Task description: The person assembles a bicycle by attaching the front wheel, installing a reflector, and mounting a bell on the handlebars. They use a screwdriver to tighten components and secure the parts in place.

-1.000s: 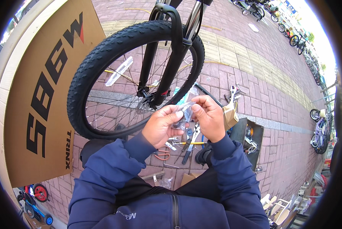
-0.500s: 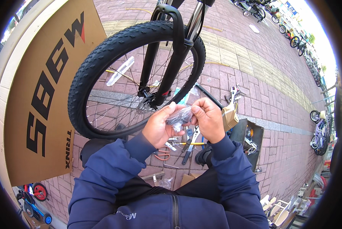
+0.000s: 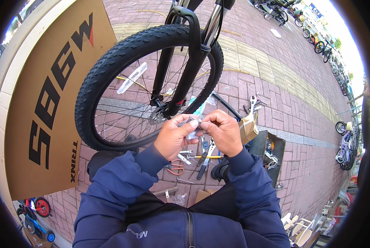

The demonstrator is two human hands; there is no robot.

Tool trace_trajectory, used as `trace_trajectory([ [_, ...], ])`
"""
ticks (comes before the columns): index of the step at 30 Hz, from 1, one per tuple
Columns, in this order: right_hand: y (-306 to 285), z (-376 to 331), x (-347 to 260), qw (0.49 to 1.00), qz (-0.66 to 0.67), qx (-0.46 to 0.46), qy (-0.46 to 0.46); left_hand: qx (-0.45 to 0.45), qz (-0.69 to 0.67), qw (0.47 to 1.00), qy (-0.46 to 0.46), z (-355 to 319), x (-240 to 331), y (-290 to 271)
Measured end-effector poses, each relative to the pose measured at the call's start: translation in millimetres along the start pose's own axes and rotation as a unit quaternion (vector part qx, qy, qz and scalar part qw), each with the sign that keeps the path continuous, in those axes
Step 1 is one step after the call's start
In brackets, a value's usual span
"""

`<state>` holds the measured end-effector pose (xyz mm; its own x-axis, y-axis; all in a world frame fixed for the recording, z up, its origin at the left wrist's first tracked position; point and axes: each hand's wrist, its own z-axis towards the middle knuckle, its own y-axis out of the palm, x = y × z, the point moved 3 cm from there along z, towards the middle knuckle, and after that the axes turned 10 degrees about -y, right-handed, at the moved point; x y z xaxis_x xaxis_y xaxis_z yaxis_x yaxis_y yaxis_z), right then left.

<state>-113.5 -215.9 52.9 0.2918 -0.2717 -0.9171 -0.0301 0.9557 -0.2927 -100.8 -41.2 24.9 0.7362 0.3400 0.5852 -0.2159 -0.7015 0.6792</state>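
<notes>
My left hand [image 3: 174,138] and my right hand [image 3: 222,130] meet in front of me, both pinching a small clear plastic bag [image 3: 192,126] with a dark part inside; what the part is I cannot tell. Just beyond my hands stands a bicycle front wheel [image 3: 110,66] with a knobby black tyre, held in a black fork [image 3: 185,62]. Below my hands, hand tools [image 3: 201,155] lie on the brick paving, among them orange-handled scissors [image 3: 176,167].
A large cardboard bicycle box [image 3: 48,99] lies at the left. A small cardboard box [image 3: 247,128] and an open dark toolbox [image 3: 269,151] sit to the right. Parked bicycles [image 3: 344,142] line the far right and top edge. A small children's bike [image 3: 34,215] is at lower left.
My hands have drawn closer together and crumpled the clear bag, which was held spread out and raised a second ago.
</notes>
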Motion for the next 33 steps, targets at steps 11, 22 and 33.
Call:
trace_trajectory([
  [11,0.2,-0.4,-3.2,0.99,0.069,0.094,0.075,-0.015,-0.005,1.0,0.008,2.8,-3.7,-2.5],
  [22,2.6,2.6,3.0,0.976,0.196,0.057,0.075,0.0,-0.025,0.996,0.084,3.8,-2.1,-4.7],
  [33,4.7,3.7,11.0,0.998,-0.047,-0.017,-0.024,-0.08,-0.046,0.996,0.013,-2.7,-4.6,-3.0],
])
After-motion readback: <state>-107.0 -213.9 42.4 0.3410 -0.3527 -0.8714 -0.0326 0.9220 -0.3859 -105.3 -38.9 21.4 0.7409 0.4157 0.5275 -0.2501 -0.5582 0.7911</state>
